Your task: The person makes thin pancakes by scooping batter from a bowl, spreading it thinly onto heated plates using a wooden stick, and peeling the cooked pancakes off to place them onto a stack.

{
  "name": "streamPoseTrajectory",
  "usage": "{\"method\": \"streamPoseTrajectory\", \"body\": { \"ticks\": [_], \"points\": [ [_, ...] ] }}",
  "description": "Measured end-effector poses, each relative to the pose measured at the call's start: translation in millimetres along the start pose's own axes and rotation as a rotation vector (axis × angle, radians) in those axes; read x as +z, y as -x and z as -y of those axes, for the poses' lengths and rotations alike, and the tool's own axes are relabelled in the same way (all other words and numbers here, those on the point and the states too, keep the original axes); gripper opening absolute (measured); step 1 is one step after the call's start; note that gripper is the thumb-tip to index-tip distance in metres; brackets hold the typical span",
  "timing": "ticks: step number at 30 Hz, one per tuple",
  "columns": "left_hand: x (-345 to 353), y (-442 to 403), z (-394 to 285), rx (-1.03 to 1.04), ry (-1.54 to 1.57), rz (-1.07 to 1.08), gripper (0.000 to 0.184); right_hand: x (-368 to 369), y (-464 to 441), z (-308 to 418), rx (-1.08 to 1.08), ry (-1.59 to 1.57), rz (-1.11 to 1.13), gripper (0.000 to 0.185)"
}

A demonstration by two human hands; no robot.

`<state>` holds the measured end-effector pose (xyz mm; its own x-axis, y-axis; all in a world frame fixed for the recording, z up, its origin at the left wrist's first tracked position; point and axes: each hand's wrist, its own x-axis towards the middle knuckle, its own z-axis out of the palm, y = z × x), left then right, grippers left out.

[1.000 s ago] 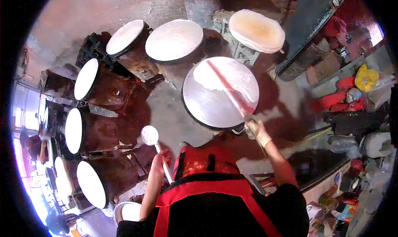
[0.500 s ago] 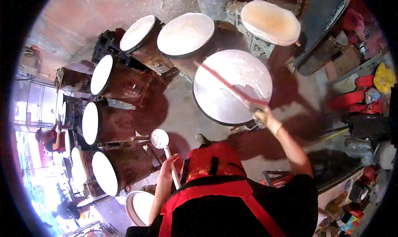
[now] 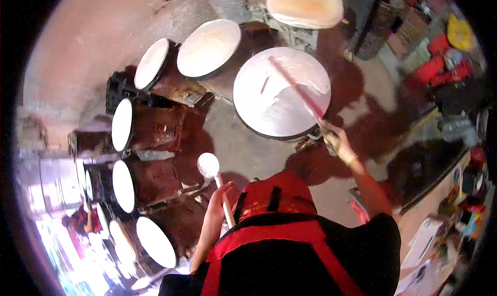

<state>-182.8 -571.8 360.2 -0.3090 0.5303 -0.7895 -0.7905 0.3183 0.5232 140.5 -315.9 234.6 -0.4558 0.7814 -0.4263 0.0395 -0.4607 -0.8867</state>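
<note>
My right hand [image 3: 339, 142] is closed on the end of a long, reddish flat stick [image 3: 300, 92], which lies across a large round griddle [image 3: 259, 112]. White batter [image 3: 253, 73] covers part of the griddle's surface, with a streaky edge near the middle. My left hand [image 3: 221, 196] is wrapped round the pale handle of a ladle [image 3: 208, 165]. The ladle's round, white-coated bowl points away from me, left of and below the griddle, not touching it.
Several round griddles with white tops, one of them here [image 3: 209, 48], stand on stoves in an arc at the left. A stack of flatbreads [image 3: 305, 6] rests on blocks at the top. Another person [image 3: 85, 221] is at the far left. Bags and red items [image 3: 440, 71] lie at the right.
The view has shifted. My right hand has swept the stick over the griddle, and the batter's shape differs. My left hand still holds the ladle; the white bucket near it has left view.
</note>
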Motion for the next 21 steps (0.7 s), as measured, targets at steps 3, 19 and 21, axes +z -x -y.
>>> {"method": "streamPoseTrajectory", "body": {
  "ticks": [3, 19, 21],
  "points": [
    [-4.1, -10.9, -24.7, -0.058, -0.132, 0.097, 0.014, 30.8, 15.5, -14.1, -0.048, 0.013, 0.019, 0.038],
    [-201.6, -48.5, -98.1, -0.18, -0.121, 0.226, 0.021, 358.6, -120.3, -86.4, -0.502, -0.035, -0.672, 0.035],
    [-254.9, -69.2, -85.3, -0.168, -0.08, 0.125, 0.025, 403.5, -169.0, -34.8, -0.563, 0.103, -0.812, 0.043]
  ]
}}
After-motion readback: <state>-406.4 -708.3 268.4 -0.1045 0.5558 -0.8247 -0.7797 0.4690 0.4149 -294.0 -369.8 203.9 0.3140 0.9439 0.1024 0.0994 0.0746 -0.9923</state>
